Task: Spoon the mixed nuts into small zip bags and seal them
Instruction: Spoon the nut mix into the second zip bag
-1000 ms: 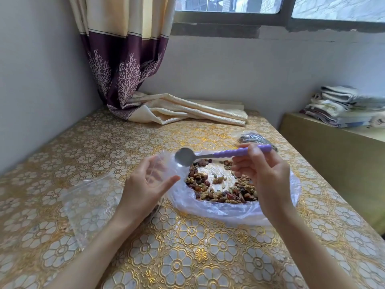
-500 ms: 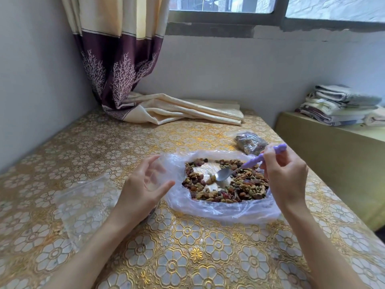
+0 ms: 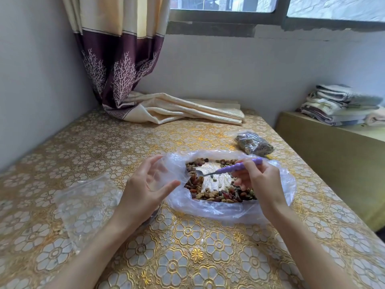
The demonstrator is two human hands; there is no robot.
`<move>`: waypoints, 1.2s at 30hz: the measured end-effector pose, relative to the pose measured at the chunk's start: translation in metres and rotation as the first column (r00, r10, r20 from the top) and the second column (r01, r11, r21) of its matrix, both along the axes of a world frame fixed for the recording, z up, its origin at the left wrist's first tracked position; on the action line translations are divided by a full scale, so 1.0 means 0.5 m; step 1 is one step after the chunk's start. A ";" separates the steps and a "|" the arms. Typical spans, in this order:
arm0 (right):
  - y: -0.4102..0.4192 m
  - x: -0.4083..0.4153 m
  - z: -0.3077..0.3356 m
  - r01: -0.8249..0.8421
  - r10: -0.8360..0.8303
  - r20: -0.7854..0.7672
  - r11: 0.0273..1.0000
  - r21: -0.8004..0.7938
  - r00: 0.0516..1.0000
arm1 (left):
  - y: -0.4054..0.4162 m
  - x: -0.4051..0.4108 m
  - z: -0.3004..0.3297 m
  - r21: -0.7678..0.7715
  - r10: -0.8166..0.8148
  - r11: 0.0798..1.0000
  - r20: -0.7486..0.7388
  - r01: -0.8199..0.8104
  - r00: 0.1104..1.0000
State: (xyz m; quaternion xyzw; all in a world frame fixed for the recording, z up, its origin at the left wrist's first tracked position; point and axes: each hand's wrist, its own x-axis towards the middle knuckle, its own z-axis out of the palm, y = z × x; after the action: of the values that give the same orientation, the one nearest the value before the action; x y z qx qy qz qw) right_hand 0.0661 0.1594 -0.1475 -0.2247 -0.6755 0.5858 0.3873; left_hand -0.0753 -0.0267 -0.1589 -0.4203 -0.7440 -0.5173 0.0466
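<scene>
The right hand (image 3: 259,180) pinches the purple handle of a spoon (image 3: 231,169), whose metal bowl dips into the left side of the mixed nuts (image 3: 220,193). The nuts lie in a ring inside a big clear plastic bag (image 3: 227,209) spread open on the table (image 3: 187,257), near its middle. The left hand (image 3: 145,188) is just left of that bag, fingers curled and spread around a small clear zip bag (image 3: 161,174), holding its mouth open; the film is so thin that its edges are hard to trace against the larger bag. A stack of flat empty zip bags (image 3: 83,207) lies on the table to the left of the left wrist. A filled bag of nuts (image 3: 254,146) sits further off on the right. The end of a curtain (image 3: 177,109) rests on the far side of the table, and folded towels (image 3: 341,105) sit on a low shelf at the far right.
</scene>
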 end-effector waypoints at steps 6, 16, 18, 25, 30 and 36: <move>-0.011 -0.006 0.002 -0.107 0.108 0.009 0.990 -0.088 0.994 | 0.000 -0.004 -0.003 -0.019 0.019 1.000 -0.015 -0.020 1.000; 0.005 0.003 0.010 0.001 -0.016 -0.061 0.969 -0.247 0.998 | 0.003 -0.008 -0.009 -0.072 0.017 0.997 -0.010 -0.018 1.000; 0.004 0.004 0.013 0.023 -0.048 -0.098 0.970 -0.244 0.994 | 0.004 -0.007 -0.009 -0.078 0.021 0.997 -0.001 -0.021 1.000; -0.020 0.003 0.023 -0.018 -0.020 -0.222 0.985 -0.170 0.975 | 0.009 -0.009 -0.016 -0.091 0.028 0.996 0.020 -0.026 0.999; -0.056 -0.004 0.027 -0.148 0.130 -0.232 0.987 -0.062 0.964 | 0.009 -0.008 -0.017 -0.073 0.023 0.997 0.056 -0.019 0.998; -0.085 -0.006 0.032 -0.276 0.299 -0.234 0.953 0.125 0.925 | 0.009 -0.007 -0.016 -0.032 -0.026 0.999 0.128 0.030 0.991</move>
State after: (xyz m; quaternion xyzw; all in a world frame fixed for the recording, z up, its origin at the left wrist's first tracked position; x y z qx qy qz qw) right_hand 0.0632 0.1169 -0.1314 -0.0297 -0.6724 0.6290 0.3889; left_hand -0.0791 -0.0222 -0.1669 -0.3975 -0.7482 -0.5310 -0.0156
